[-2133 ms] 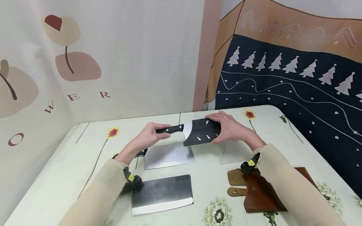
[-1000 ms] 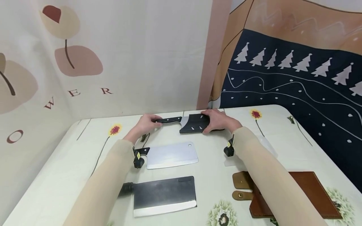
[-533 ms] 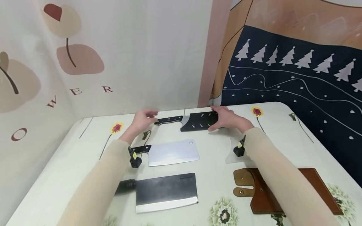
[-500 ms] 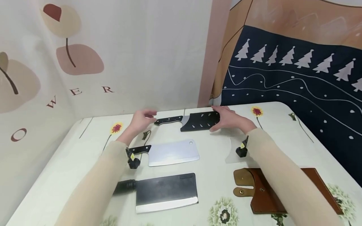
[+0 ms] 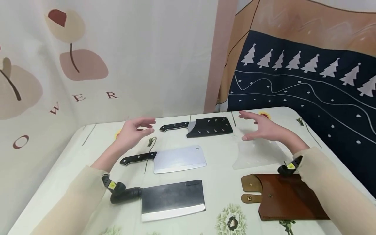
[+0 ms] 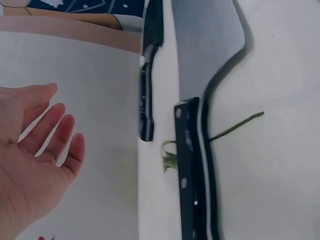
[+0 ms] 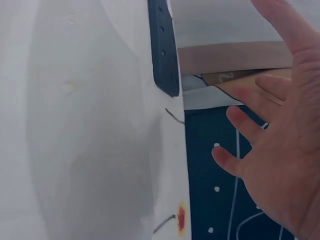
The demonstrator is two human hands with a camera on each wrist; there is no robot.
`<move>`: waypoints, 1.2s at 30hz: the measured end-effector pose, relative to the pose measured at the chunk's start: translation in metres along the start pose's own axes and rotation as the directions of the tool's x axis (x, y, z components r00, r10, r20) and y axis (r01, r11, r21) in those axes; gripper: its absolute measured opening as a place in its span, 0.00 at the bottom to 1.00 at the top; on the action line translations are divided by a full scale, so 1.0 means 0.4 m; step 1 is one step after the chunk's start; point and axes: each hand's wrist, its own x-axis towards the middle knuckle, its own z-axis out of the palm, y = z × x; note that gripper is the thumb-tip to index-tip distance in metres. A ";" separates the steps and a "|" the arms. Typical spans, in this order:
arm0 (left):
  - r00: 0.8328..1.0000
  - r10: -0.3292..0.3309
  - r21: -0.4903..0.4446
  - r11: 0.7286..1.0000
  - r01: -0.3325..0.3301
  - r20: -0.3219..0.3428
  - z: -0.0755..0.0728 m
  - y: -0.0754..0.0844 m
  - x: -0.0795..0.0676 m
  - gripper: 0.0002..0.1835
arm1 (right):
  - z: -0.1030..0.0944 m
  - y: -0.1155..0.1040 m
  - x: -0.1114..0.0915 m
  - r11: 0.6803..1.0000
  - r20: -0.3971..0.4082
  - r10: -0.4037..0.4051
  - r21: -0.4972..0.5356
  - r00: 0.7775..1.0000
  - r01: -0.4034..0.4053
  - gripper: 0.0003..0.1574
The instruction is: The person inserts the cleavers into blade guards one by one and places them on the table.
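At the back of the table lies a small cleaver (image 5: 174, 126) with a black riveted handle, its blade inside a black slotted sheath (image 5: 210, 127). My left hand (image 5: 133, 132) hovers left of that handle, fingers loosely bent and holding nothing. To the right of the sheath, my right hand (image 5: 262, 127) is raised apart from it, fingers relaxed. In front lies a bare cleaver with a silver blade (image 5: 180, 159) and black handle (image 6: 192, 170). Nearest is a larger cleaver with a dark blade (image 5: 172, 197); its black handle (image 5: 126, 195) points left.
Under the right hand lies a translucent blade cover (image 5: 254, 155). A brown leather sheath (image 5: 289, 197) with snap straps is at the front right, partly behind the right sleeve. The flower-printed tablecloth (image 5: 223, 182) meets curtains (image 5: 152, 65) at the back.
The black-sheathed cleaver was held in both hands, then lowered to the table's back. Both hands have let go and moved apart, left hand leftward, right hand rightward.
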 end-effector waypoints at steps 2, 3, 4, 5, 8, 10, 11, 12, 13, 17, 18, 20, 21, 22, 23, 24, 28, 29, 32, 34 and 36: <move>1.000 0.014 -0.006 1.000 -0.014 -0.009 -0.009 0.007 -0.017 0.23 | -0.001 0.000 -0.025 1.000 -0.005 -0.019 0.000 1.000 0.019 0.61; 1.000 0.022 -0.004 1.000 -0.022 -0.013 -0.013 0.008 -0.026 0.23 | -0.001 0.002 -0.037 1.000 -0.006 -0.022 -0.002 1.000 0.022 0.61; 0.999 0.030 -0.005 1.000 -0.030 -0.019 -0.018 0.009 -0.035 0.23 | 0.000 0.005 -0.047 1.000 -0.007 -0.026 -0.006 1.000 0.026 0.61; 0.999 0.037 -0.005 0.999 -0.037 -0.024 -0.023 0.008 -0.045 0.22 | 0.002 0.008 -0.058 1.000 -0.008 -0.028 -0.006 1.000 0.028 0.60; 0.999 0.041 -0.004 0.999 -0.041 -0.030 -0.037 0.003 -0.076 0.22 | 0.008 0.022 -0.087 1.000 -0.007 -0.029 0.001 1.000 0.029 0.60; 0.999 0.035 0.008 0.999 -0.035 -0.020 -0.044 -0.007 -0.096 0.22 | 0.013 0.031 -0.106 1.000 0.001 -0.018 0.001 1.000 0.018 0.60; 0.999 0.035 0.021 0.999 -0.035 -0.009 -0.046 -0.015 -0.106 0.23 | 0.016 0.036 -0.115 1.000 0.008 -0.012 -0.009 1.000 0.012 0.61; 0.999 0.034 0.037 0.999 -0.034 0.005 -0.047 -0.025 -0.113 0.23 | 0.020 0.043 -0.124 1.000 0.017 -0.007 -0.023 1.000 0.007 0.62; 0.999 0.032 0.057 0.998 -0.033 0.022 -0.047 -0.037 -0.119 0.24 | 0.024 0.050 -0.132 0.999 0.030 -0.003 -0.046 1.000 0.004 0.63; 0.997 0.010 0.153 0.988 -0.022 0.081 -0.041 -0.095 -0.128 0.24 | 0.043 0.088 -0.158 0.993 0.096 0.029 -0.117 0.995 -0.018 0.69; 0.996 -0.002 0.172 0.985 -0.014 0.092 -0.039 -0.111 -0.128 0.24 | 0.048 0.098 -0.162 0.992 0.111 0.041 -0.120 0.993 -0.027 0.70; 0.993 -0.022 0.185 0.983 0.001 0.112 -0.035 -0.137 -0.128 0.23 | 0.058 0.116 -0.168 0.993 0.132 0.056 -0.114 0.990 -0.041 0.70; 0.992 -0.024 0.182 0.983 0.001 0.123 -0.033 -0.149 -0.127 0.23 | 0.061 0.122 -0.169 0.993 0.135 0.060 -0.111 0.989 -0.045 0.70; 0.991 -0.023 0.174 0.985 -0.001 0.134 -0.032 -0.159 -0.127 0.24 | 0.063 0.128 -0.171 0.993 0.135 0.059 -0.109 0.989 -0.045 0.71; 0.989 -0.021 0.168 0.986 -0.003 0.144 -0.032 -0.167 -0.127 0.24 | 0.065 0.132 -0.172 0.993 0.134 0.056 -0.106 0.989 -0.042 0.71; 0.988 -0.016 0.161 0.987 -0.010 0.155 -0.031 -0.175 -0.127 0.25 | 0.065 0.134 -0.173 0.994 0.131 0.052 -0.107 0.990 -0.038 0.71; 0.983 0.005 0.135 0.990 -0.029 0.181 -0.026 -0.197 -0.127 0.26 | 0.062 0.137 -0.171 0.989 0.125 0.024 -0.147 0.992 -0.005 0.72; 0.983 0.007 0.133 0.991 -0.032 0.182 -0.025 -0.201 -0.127 0.26 | 0.061 0.138 -0.170 0.987 0.126 0.018 -0.159 0.992 0.003 0.73; 0.984 0.022 0.147 0.988 -0.048 0.175 -0.019 -0.208 -0.126 0.25 | 0.059 0.142 -0.165 0.982 0.130 0.010 -0.187 0.991 0.014 0.74; 0.985 0.028 0.151 0.987 -0.054 0.170 -0.015 -0.209 -0.125 0.23 | 0.057 0.144 -0.161 0.981 0.134 0.013 -0.194 0.991 0.013 0.74; 0.984 0.047 0.157 0.985 -0.074 0.171 -0.011 -0.209 -0.125 0.21 | 0.054 0.146 -0.155 0.980 0.140 0.018 -0.201 0.990 0.010 0.74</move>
